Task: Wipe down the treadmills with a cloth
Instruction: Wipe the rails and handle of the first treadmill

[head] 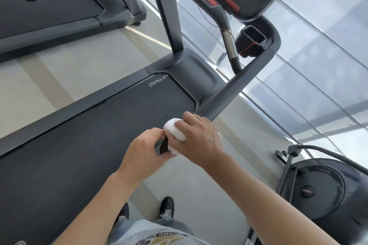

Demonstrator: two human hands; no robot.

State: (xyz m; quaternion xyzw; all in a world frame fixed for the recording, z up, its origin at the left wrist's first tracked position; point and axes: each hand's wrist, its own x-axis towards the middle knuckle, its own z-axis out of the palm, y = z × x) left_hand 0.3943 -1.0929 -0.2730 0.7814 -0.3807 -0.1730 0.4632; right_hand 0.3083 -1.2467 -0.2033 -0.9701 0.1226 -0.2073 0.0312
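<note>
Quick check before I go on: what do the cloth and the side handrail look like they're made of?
Cloth: soft white fabric, probably cotton or microfibre; it bunches under the right hand. Side handrail: matte dark grey, likely rubber or plastic coating over a tube; its surface is smooth with a dull sheen.

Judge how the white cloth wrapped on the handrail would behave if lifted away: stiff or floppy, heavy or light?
Probably floppy: the white cloth bunches and folds around the handrail under the right hand. Likely light, since the left hand seems to hold its end with just fingertips. It should not roll or slip easily, being soft.
</note>
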